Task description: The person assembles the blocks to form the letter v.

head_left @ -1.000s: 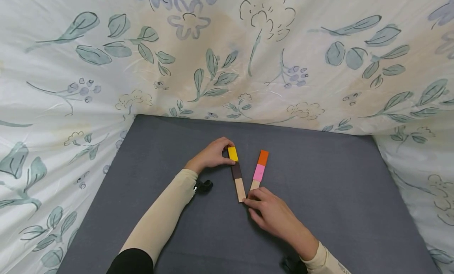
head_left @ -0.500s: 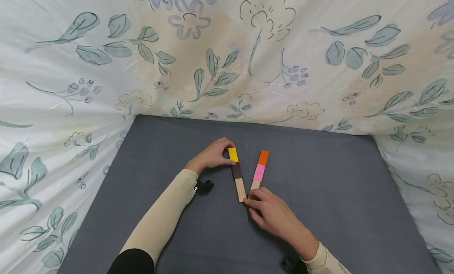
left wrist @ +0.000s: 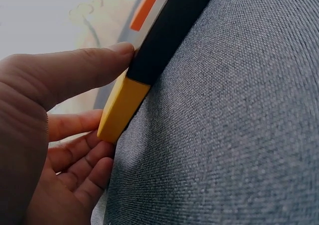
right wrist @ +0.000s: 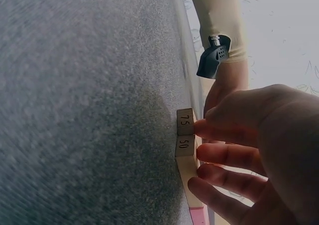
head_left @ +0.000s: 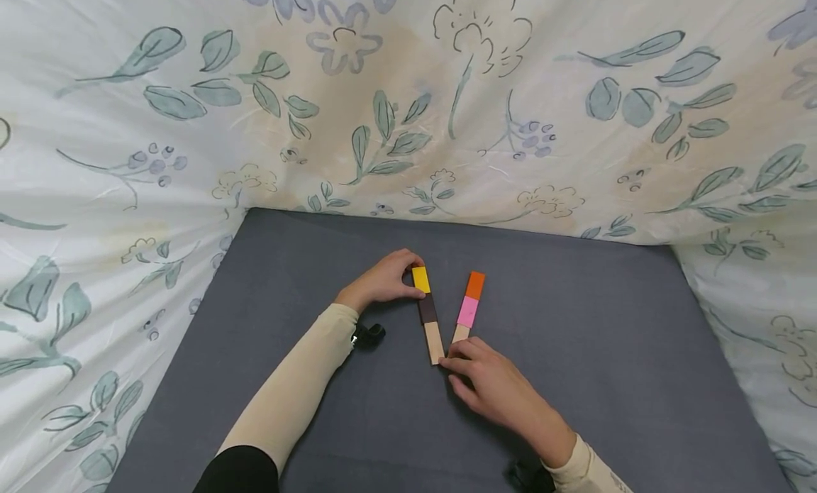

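Two rows of blocks lie in a V on the grey cloth. In the head view, the left row runs from a yellow block (head_left: 421,279) through a dark brown block (head_left: 428,309) to a plain wooden block (head_left: 435,342). My left hand (head_left: 386,277) holds the yellow block, fingers at its far end and thumb by its seam with the brown one. An orange block (head_left: 474,285), a pink block (head_left: 467,312) and a second wooden block (head_left: 460,333) form the right row. At the V's point my right hand (head_left: 501,390) rests its fingertips on the wooden blocks, whose ends read 75 (right wrist: 185,122) and 50 (right wrist: 185,145).
Dark grey cloth (head_left: 606,351) covers the tabletop around the blocks. A pale curtain (head_left: 396,145) printed with leaves and flowers hangs behind and along both sides. A black wrist camera (head_left: 369,335) sits at the left cuff, close to the cloth.
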A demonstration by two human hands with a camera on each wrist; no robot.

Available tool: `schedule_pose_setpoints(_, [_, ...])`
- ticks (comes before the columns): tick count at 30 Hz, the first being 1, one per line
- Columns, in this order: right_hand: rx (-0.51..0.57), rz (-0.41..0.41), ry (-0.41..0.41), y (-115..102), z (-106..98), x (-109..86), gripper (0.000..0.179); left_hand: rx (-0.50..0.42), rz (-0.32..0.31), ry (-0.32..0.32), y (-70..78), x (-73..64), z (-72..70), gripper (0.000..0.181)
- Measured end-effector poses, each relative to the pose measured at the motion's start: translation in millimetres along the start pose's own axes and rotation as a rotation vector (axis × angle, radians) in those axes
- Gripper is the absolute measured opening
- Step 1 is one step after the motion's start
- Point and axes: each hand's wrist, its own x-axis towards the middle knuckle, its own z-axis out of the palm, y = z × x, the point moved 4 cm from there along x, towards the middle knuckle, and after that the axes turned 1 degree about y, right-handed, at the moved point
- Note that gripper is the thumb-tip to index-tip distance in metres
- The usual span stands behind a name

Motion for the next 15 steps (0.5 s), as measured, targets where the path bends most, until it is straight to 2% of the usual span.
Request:
schedule_pose_setpoints(10, [0.054, 0.028, -0.019, 4.3, -0.4, 1.2, 0.022, -0.006, -0.004, -0.005, -3.4, 0.3, -0.4, 0.064])
schedule_pose_setpoints(12, [0.087, 0.033, 0.003, 6.5, -2.3, 0.1, 0.021, -0.012, -0.006, 0.000, -4.1, -0.7, -0.8, 0.068])
schedule_pose_setpoints(15, [0.123, 0.045, 0.084, 13.0, -9.9, -3.0, 0.023, -0.020, -0.008, 0.037, -4.3, -5.6, -2.0, 0.077])
